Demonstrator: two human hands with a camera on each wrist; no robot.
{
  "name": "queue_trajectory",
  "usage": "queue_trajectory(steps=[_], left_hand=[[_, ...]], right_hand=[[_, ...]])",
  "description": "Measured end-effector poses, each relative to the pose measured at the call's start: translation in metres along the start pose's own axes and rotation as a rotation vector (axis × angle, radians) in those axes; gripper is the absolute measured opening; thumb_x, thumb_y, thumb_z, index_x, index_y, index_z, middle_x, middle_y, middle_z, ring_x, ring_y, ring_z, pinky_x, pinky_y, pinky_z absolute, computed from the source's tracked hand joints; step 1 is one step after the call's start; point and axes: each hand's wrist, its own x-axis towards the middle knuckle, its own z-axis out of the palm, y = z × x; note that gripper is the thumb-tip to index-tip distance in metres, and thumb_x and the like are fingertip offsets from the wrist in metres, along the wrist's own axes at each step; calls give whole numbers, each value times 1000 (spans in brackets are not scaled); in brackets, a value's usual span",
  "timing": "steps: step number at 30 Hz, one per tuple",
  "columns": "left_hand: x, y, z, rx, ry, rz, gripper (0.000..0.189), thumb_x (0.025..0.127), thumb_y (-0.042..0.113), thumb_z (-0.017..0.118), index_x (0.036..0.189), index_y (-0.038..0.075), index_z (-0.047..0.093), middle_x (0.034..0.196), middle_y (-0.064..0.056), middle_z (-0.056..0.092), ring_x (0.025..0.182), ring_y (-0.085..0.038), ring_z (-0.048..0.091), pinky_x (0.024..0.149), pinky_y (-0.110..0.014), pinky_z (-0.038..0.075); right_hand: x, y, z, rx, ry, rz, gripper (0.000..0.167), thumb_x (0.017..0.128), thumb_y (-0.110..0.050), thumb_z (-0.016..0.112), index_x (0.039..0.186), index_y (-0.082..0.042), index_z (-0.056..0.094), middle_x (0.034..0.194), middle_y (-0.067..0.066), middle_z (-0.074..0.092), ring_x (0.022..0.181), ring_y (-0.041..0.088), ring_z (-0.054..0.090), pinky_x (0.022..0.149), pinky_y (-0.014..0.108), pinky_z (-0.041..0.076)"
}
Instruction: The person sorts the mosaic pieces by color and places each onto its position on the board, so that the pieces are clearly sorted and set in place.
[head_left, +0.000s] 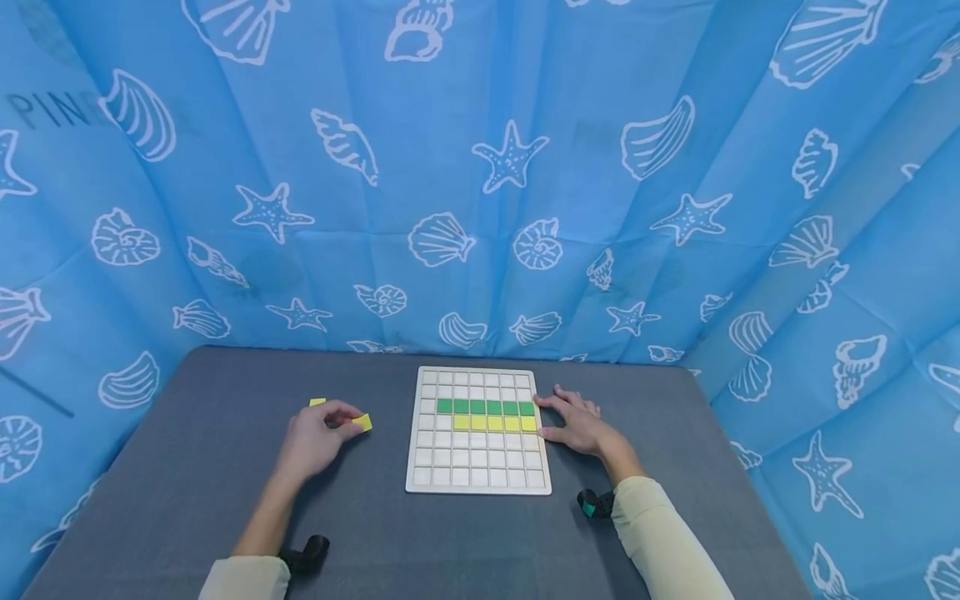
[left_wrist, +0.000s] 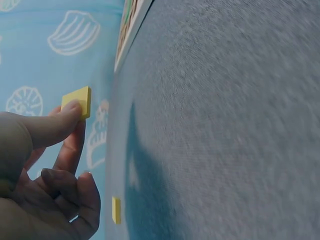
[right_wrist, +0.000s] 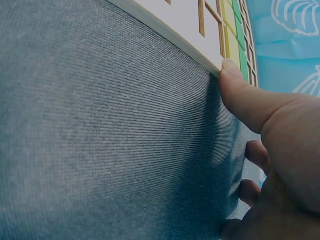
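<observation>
Between thumb and fingertips, my left hand (head_left: 311, 442) pinches a small square yellow tile (head_left: 363, 422), held above the table left of the board. The left wrist view shows this tile (left_wrist: 77, 100) in the air, the other fingers curled below it. A second yellow tile (head_left: 317, 402) lies on the table just behind that hand. The white grid board (head_left: 480, 491) carries a row of green tiles (head_left: 477, 407) and, in front of it, a shorter row of yellow tiles (head_left: 495, 423). My right hand (head_left: 581, 425) rests at the board's right edge, its thumb (right_wrist: 245, 97) touching the rim.
A grey cloth-covered table (head_left: 360, 533) surrounds the board. Blue curtains (head_left: 480, 208) with white shells and starfish hang behind it and to both sides. Black wrist devices, one left (head_left: 307, 556) and one right (head_left: 596, 504), sit near the sleeve cuffs.
</observation>
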Motion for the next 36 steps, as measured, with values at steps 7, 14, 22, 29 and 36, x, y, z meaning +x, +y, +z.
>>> queue_trajectory(steps=[7, 14, 22, 29, 36], left_hand=[[6, 11, 11, -14, -8, 21, 12, 93, 19, 76, 105, 17, 78, 99, -3, 76, 88, -19, 63, 74, -32, 45], [12, 25, 24, -56, -24, 41, 12, 93, 18, 75, 104, 17, 79, 102, -4, 77, 90, -21, 62, 77, -35, 47], [17, 47, 39, -76, -17, 73, 9, 93, 21, 75, 101, 21, 80, 101, 0, 77, 94, -20, 66, 82, -39, 50], [24, 64, 51, -93, -39, 88, 8, 91, 19, 76, 98, 22, 80, 97, 1, 76, 91, -18, 65, 78, -36, 48], [28, 72, 68, -47, -63, 91, 9, 89, 17, 78, 94, 25, 80, 93, 5, 76, 88, -15, 66, 77, -38, 50]], right_hand=[[0, 1, 1, 8, 7, -1, 63, 98, -36, 67, 155, -21, 44, 169, 24, 19, 153, 57, 12, 118, 76, 8], [0, 1, 2, 18, -2, 8, 63, 99, -36, 67, 156, -22, 43, 169, 22, 18, 153, 57, 11, 118, 76, 7], [0, 2, 0, 13, 4, 5, 63, 99, -35, 66, 156, -22, 43, 169, 22, 18, 154, 56, 10, 119, 76, 6], [1, 3, -1, 9, 1, 22, 63, 99, -37, 66, 156, -23, 43, 170, 21, 18, 154, 55, 9, 119, 75, 6], [0, 3, -1, 20, 6, 5, 63, 99, -36, 67, 156, -22, 44, 170, 22, 18, 154, 56, 9, 118, 76, 6]])
